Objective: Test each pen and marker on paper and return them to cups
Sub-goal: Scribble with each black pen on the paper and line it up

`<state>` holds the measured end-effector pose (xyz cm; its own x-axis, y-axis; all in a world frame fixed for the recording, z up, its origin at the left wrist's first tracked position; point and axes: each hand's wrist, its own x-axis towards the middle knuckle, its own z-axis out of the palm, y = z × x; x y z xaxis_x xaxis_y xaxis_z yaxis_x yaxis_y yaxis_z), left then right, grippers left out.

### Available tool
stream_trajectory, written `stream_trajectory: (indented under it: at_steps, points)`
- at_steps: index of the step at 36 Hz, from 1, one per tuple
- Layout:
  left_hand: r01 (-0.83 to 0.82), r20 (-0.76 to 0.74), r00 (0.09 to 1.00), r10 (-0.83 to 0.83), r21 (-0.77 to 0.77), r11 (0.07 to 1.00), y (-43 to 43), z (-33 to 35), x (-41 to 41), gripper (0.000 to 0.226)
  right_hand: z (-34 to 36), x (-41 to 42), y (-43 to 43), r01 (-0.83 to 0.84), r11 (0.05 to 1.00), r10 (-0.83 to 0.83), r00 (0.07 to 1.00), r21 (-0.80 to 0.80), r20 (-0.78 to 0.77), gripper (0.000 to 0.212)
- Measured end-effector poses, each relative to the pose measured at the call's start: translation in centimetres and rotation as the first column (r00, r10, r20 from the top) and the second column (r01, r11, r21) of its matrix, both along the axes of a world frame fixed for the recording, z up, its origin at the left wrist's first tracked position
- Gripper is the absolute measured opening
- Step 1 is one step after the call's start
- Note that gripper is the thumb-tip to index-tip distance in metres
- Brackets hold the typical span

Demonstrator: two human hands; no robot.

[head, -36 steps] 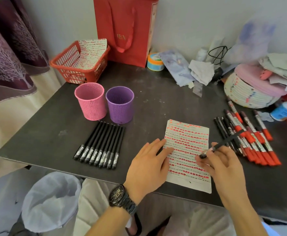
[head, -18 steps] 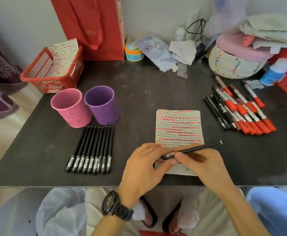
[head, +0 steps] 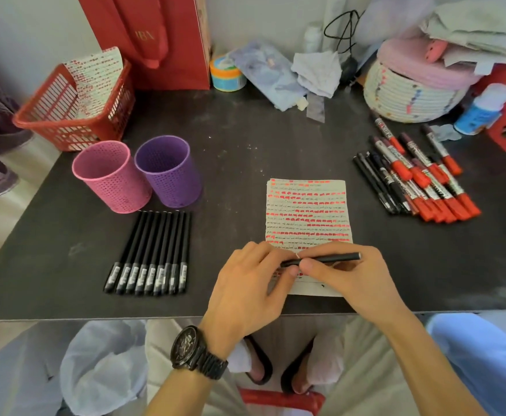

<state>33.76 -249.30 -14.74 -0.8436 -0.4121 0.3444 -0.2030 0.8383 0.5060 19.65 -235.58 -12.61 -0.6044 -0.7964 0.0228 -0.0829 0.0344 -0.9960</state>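
Looking down at a dark table (head: 245, 139), we are seeing two hands meeting over a sheet of paper. A red bag (head: 161, 40) is standing against the wall at the far left. Beside it, a red basket (head: 65, 115) is holding another sheet covered in red dashes. A woven basket (head: 410, 97) is sitting at the far right among heaped cloths.

The paper (head: 305, 211) is lying flat near the table's middle, with rows of red marks filling most of it. The left hand (head: 245, 286), with a black watch (head: 194, 352) on its wrist, and the right hand (head: 350, 280) are hovering over the sheet's near edge.

A pink cup (head: 110, 178) and a purple cup (head: 167, 172) are standing upright side by side to the left of the paper. Just in front of them, on our side, a row of black pens (head: 152, 250) is lying side by side. To the right, well apart from the paper, a pile of markers (head: 425, 175) with red caps is lying with a few black pens alongside.

Between the hands we are seeing a single black pen (head: 329, 259), held level above the paper's lower part. The left hand's thumb and fingertips are pinching its left end. The right hand's thumb and forefinger are pinching the barrel just beside them, and the pen's far end is sticking out past the right knuckles.
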Motion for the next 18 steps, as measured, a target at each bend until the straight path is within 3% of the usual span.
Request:
stream_trajectory:
  at_steps: [12, 18]
  points:
    - [-0.06, 0.012, 0.998, 0.063, -0.199, 0.978, 0.15, 0.06, -0.27, 0.042, 0.66, -0.08, -0.08, -0.01, 0.999, 0.009, 0.999, 0.039, 0.031, 0.008]
    - [-0.063, 0.018, 0.998, 0.067, -0.176, 0.982, 0.12, 0.15, -0.14, 0.057, 0.81, -0.35, -0.04, -0.022, 0.998, 0.02, 0.999, 0.063, 0.03, 0.007]
